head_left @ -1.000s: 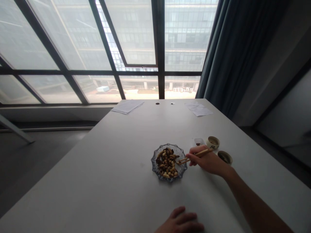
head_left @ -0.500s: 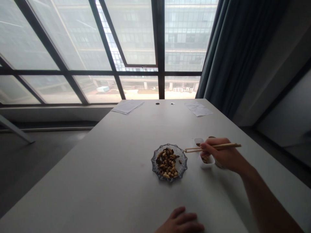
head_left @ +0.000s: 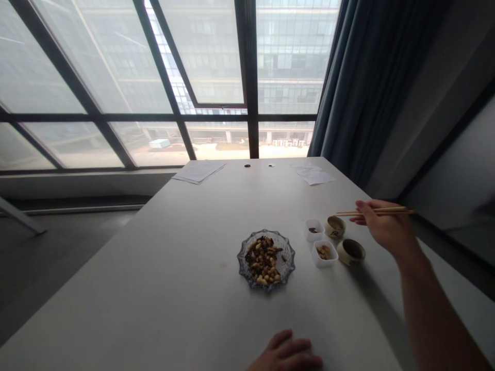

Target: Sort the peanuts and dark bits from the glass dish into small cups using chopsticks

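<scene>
My right hand point(head_left: 382, 219) grips a pair of wooden chopsticks point(head_left: 390, 210), held level with their tips above the rim of a small beige cup point(head_left: 334, 233). Whether anything is pinched between the tips is too small to tell. A second beige cup point(head_left: 351, 262) stands nearer me. Left of the cups are two white plastic cups, one point(head_left: 313, 237) with a few dark pieces and one point(head_left: 325, 263) with light brown nuts. A glass bowl point(head_left: 288, 273) of mixed nuts point(head_left: 265, 260) and dark bits sits further left. My left hand point(head_left: 288, 353) rests on the table, fingers stretched out.
The white table point(head_left: 174, 257) runs towards the windows. Papers point(head_left: 199, 171) lie at its far left corner and a creased sheet point(head_left: 313, 173) at the far right. A dark curtain point(head_left: 344, 93) hangs beyond the table's right side.
My right hand has moved right and away from me with the chopsticks, from beside the glass bowl to the far beige cup. The small cups it covered now show. My left hand stays put.
</scene>
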A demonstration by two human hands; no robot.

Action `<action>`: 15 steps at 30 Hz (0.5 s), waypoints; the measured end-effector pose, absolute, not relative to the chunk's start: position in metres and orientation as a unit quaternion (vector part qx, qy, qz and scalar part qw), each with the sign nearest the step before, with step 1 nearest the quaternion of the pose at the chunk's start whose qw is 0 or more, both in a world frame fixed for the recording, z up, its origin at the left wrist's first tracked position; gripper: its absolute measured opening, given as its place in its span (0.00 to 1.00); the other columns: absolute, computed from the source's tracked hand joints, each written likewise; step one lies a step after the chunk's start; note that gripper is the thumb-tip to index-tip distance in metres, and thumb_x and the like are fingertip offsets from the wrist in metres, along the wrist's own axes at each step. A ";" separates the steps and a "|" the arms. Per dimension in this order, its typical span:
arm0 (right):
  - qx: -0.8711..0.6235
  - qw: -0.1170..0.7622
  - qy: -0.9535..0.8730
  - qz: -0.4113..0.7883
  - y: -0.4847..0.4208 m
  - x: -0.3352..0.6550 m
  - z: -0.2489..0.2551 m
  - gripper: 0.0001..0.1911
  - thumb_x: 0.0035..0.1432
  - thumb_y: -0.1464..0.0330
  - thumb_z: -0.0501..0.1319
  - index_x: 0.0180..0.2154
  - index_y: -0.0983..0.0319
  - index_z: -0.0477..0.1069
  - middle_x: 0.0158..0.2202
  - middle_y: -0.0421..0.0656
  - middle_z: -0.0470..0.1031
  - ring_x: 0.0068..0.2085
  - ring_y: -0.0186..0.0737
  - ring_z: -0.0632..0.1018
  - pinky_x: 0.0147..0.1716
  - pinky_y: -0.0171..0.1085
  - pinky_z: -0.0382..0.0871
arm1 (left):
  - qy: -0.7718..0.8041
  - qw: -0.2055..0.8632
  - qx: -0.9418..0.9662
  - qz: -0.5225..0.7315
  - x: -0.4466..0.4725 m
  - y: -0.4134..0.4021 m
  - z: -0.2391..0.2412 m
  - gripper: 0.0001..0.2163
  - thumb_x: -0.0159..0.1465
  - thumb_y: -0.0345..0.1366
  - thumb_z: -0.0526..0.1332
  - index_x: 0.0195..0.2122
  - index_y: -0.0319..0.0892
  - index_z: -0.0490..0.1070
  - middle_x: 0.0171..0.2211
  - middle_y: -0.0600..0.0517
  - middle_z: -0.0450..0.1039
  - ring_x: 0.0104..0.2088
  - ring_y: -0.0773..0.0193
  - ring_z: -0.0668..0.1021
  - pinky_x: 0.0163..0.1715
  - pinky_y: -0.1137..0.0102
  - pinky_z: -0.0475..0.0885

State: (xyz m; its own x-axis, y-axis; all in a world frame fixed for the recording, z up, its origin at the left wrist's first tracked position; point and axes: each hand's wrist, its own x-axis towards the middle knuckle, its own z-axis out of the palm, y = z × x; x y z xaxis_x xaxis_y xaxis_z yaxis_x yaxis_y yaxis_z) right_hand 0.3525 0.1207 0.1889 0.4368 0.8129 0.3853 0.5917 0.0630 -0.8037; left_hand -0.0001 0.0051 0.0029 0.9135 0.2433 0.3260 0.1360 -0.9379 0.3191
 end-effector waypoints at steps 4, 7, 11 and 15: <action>-0.644 0.541 -0.516 0.163 0.119 0.340 0.191 0.22 0.62 0.47 0.67 0.32 0.59 0.78 0.29 0.47 0.85 0.31 0.50 0.87 0.29 0.38 0.84 | 0.095 0.147 0.968 0.183 0.000 0.005 0.002 0.16 0.80 0.40 0.59 0.65 0.41 0.68 0.59 0.55 0.77 0.66 0.68 0.71 0.72 0.71 0.47; -0.626 0.519 -0.539 0.221 0.111 0.320 0.197 0.21 0.62 0.48 0.67 0.33 0.59 0.79 0.30 0.47 0.85 0.31 0.49 0.87 0.31 0.39 0.84 | 0.094 0.146 0.968 0.181 0.000 0.005 0.000 0.16 0.80 0.41 0.58 0.65 0.41 0.68 0.59 0.55 0.77 0.66 0.67 0.71 0.72 0.71 0.46; -0.605 0.421 -0.604 0.301 0.096 0.284 0.200 0.21 0.65 0.48 0.64 0.33 0.59 0.79 0.29 0.45 0.85 0.32 0.47 0.87 0.29 0.37 0.82 | 0.099 0.138 0.968 0.186 0.001 0.004 -0.005 0.16 0.80 0.40 0.58 0.65 0.41 0.69 0.58 0.55 0.78 0.65 0.67 0.72 0.72 0.70 0.47; -0.577 0.349 -0.659 0.334 0.085 0.250 0.196 0.21 0.68 0.50 0.62 0.30 0.59 0.76 0.28 0.43 0.84 0.31 0.44 0.87 0.31 0.35 0.79 | 0.102 0.144 0.965 0.193 0.002 0.002 -0.012 0.16 0.81 0.40 0.57 0.65 0.41 0.69 0.59 0.55 0.78 0.65 0.66 0.72 0.72 0.70 0.44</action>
